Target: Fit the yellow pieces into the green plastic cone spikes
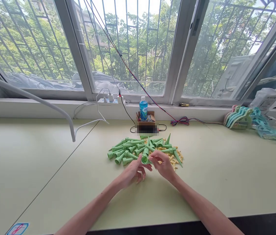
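Left hand: the left hand [133,172] is seen just in front of the pile, fingers curled up around a green cone [144,159], which is pinched at its wide open end.
Right hand: the right hand [163,166] is brought in against the same cone from the other side; its fingertips are closed at the cone's rim, though what is nipped between them is too small to be made out.
Green cone: held just above the table [225,182], between both hands, its round mouth turned toward the camera, right at the near edge of the pile.
Pile of cones: a heap of green cones [128,150] is spread on the table beyond the hands, mostly lying flat.
Yellow pieces: small yellow pieces [174,156] are scattered on the right side of the heap, near the right hand.
Behind the pile: a cardboard box [146,125] is set by the sill, with a blue bottle [143,109] standing in it.
Far right: pastel hangers [238,117] are stacked by the window.
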A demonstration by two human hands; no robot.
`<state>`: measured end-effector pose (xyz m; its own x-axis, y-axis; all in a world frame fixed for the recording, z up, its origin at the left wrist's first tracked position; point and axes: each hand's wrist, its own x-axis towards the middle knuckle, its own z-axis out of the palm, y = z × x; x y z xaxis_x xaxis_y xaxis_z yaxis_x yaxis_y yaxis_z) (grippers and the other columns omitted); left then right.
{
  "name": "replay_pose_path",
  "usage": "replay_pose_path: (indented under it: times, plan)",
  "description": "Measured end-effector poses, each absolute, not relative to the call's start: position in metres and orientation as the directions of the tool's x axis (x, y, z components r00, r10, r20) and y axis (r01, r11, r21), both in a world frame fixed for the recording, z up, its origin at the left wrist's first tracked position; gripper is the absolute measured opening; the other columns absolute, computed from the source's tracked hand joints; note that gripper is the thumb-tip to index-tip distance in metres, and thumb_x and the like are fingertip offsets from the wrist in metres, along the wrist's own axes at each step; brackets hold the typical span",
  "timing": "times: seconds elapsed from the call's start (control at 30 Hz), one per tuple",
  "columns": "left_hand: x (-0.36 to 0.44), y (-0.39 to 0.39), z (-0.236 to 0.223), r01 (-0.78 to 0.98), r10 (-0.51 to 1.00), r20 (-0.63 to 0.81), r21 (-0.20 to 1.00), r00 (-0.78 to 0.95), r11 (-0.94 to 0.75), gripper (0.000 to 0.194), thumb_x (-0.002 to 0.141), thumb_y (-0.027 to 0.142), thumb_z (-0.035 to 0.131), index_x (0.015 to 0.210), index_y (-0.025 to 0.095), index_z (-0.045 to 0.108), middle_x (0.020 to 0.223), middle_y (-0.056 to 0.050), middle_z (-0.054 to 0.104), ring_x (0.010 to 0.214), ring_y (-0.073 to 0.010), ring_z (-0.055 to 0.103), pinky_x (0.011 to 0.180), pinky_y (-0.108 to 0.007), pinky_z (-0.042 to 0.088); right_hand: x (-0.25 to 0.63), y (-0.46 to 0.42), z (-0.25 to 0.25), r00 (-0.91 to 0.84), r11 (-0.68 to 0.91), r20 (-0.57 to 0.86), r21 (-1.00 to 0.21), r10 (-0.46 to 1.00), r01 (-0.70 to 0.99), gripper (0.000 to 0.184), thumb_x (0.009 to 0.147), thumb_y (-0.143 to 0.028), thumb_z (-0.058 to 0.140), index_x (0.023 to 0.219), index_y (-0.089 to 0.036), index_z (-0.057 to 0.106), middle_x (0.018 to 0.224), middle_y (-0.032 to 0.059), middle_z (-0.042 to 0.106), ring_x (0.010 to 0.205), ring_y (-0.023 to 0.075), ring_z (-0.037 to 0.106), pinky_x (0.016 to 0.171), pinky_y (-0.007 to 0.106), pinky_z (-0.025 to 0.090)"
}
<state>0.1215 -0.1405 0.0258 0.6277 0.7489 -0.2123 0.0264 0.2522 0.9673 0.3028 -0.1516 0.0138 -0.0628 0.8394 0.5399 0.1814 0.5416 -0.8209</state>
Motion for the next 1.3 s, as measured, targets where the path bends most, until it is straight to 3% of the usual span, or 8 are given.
replay_pose_path:
  times: [0.33, 0.5, 0.6, 0.73, 0.87, 0.97, 1.1, 1.3]
  plan:
    - [0.122, -0.14, 0.024, -0.047, 0.798, -0.104, 0.985, 0.593, 0.164, 0.05, 0.089, 0.063, 0.048, 0.086, 0.015, 0.06, 0.062, 0.0, 0.057, 0.048, -0.0102, 0.047, 0.041, -0.021, 0.037, 0.302, -0.152, 0.015, -0.078, 0.541, 0.537, -0.82, 0.84, 0.185, 0.028, 0.093, -0.04, 0.057, 0.075, -0.018, 0.062, 0.065, 0.0008, 0.058, 0.054, 0.0112, 0.051, 0.049, 0.023, 0.043]
    - [0.122, -0.138, 0.03, -0.141, 0.825, -0.035, 0.98, 0.565, 0.139, 0.04, 0.086, 0.058, 0.058, 0.084, 0.019, 0.052, 0.066, 0.004, 0.046, 0.054, -0.0106, 0.052, 0.04, -0.019, 0.039, 0.301, -0.153, 0.013, -0.081, 0.526, 0.52, -0.831, 0.85, 0.182, 0.031, 0.093, -0.041, 0.056, 0.073, -0.018, 0.059, 0.06, -0.0015, 0.054, 0.049, 0.01, 0.047, 0.046, 0.022, 0.04]
    - [0.123, -0.138, 0.03, -0.112, 0.816, -0.096, 0.975, 0.569, 0.192, 0.045, 0.084, 0.063, 0.057, 0.078, 0.018, 0.052, 0.067, 0.003, 0.049, 0.05, -0.0093, 0.049, 0.038, -0.018, 0.036, 0.302, -0.153, 0.012, -0.071, 0.535, 0.531, -0.826, 0.844, 0.178, 0.029, 0.094, -0.039, 0.056, 0.073, -0.018, 0.06, 0.062, -0.0014, 0.054, 0.049, 0.0097, 0.046, 0.047, 0.022, 0.04]
    - [0.121, -0.139, 0.028, -0.01, 0.693, -0.205, 0.956, 0.691, 0.294, 0.069, 0.086, 0.073, 0.038, 0.063, 0.012, 0.059, 0.065, -0.004, 0.056, 0.048, -0.0091, 0.046, 0.038, -0.02, 0.032, 0.302, -0.152, 0.011, -0.066, 0.563, 0.56, -0.81, 0.826, 0.164, 0.027, 0.094, -0.035, 0.056, 0.074, -0.018, 0.06, 0.064, -0.0009, 0.055, 0.051, 0.0094, 0.046, 0.048, 0.022, 0.039]
    - [0.12, -0.137, 0.025, 0.019, 0.594, -0.25, 0.93, 0.765, 0.366, 0.082, 0.086, 0.076, 0.03, 0.08, 0.006, 0.072, 0.084, -0.015, 0.066, 0.056, -0.0122, 0.052, 0.041, -0.021, 0.036, 0.302, -0.152, 0.012, -0.065, 0.593, 0.591, -0.788, 0.804, 0.163, 0.024, 0.094, -0.033, 0.057, 0.076, -0.018, 0.063, 0.067, 0.0, 0.057, 0.052, 0.0095, 0.047, 0.049, 0.022, 0.04]
    - [0.119, -0.136, 0.023, -0.011, 0.587, -0.248, 0.916, 0.771, 0.402, 0.081, 0.087, 0.075, 0.032, 0.092, 0.006, 0.073, 0.097, -0.018, 0.068, 0.058, -0.0126, 0.053, 0.042, -0.021, 0.037, 0.302, -0.152, 0.011, -0.077, 0.606, 0.603, -0.777, 0.794, 0.171, 0.024, 0.094, -0.032, 0.057, 0.076, -0.018, 0.063, 0.068, 0.0008, 0.058, 0.055, 0.0104, 0.049, 0.05, 0.022, 0.041]
    - [0.121, -0.136, 0.022, -0.057, 0.621, -0.239, 0.907, 0.746, 0.418, 0.077, 0.087, 0.074, 0.036, 0.094, 0.006, 0.073, 0.098, -0.019, 0.069, 0.057, -0.0122, 0.053, 0.042, -0.021, 0.038, 0.303, -0.152, 0.01, -0.081, 0.605, 0.6, -0.781, 0.796, 0.158, 0.024, 0.094, -0.033, 0.056, 0.077, -0.018, 0.063, 0.069, 0.0013, 0.059, 0.056, 0.011, 0.051, 0.051, 0.022, 0.043]
    - [0.124, -0.139, 0.022, -0.138, 0.709, -0.138, 0.938, 0.691, 0.317, 0.065, 0.087, 0.068, 0.046, 0.088, 0.008, 0.07, 0.074, -0.011, 0.064, 0.052, -0.011, 0.05, 0.041, -0.021, 0.038, 0.302, -0.153, 0.012, -0.088, 0.584, 0.577, -0.799, 0.812, 0.148, 0.022, 0.093, -0.034, 0.057, 0.08, -0.018, 0.064, 0.071, 0.0022, 0.061, 0.058, 0.0119, 0.055, 0.053, 0.023, 0.047]
